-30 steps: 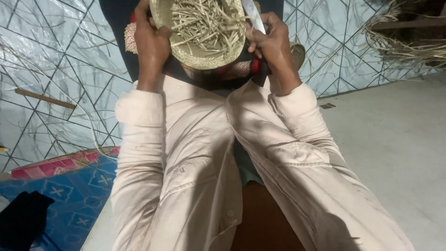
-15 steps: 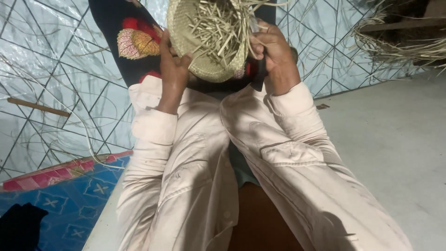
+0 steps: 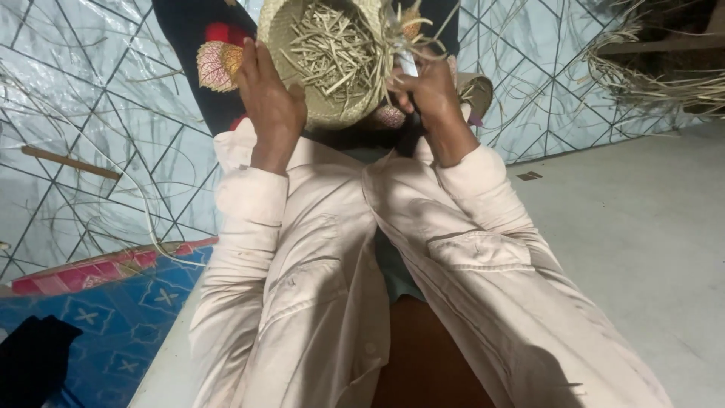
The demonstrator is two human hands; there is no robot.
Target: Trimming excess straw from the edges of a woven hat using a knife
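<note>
A small round woven straw basket [image 3: 302, 30] rests over my lap, its inside bristling with loose strand ends [image 3: 336, 53]. My left hand [image 3: 268, 94] grips the basket's left rim, thumb over the edge. My right hand [image 3: 430, 91] is closed around a knife [image 3: 408, 62] whose pale blade points up against the basket's right rim, among the sticking-out strands. The blade's tip is hidden by the straw.
Dark cloth with red and leaf patterns [image 3: 215, 64] lies under the basket. A shiny patterned sheet [image 3: 91, 113] covers the floor, strewn with thin strands and a wooden stick [image 3: 72, 162]. A blue patterned mat [image 3: 113, 317] lies lower left; a straw heap [image 3: 657, 68] upper right; grey floor [image 3: 642, 249] at right.
The basket has been turned and tilted between my hands. My left hand shifted along the rim, and my right hand with the knife stayed at the right edge.
</note>
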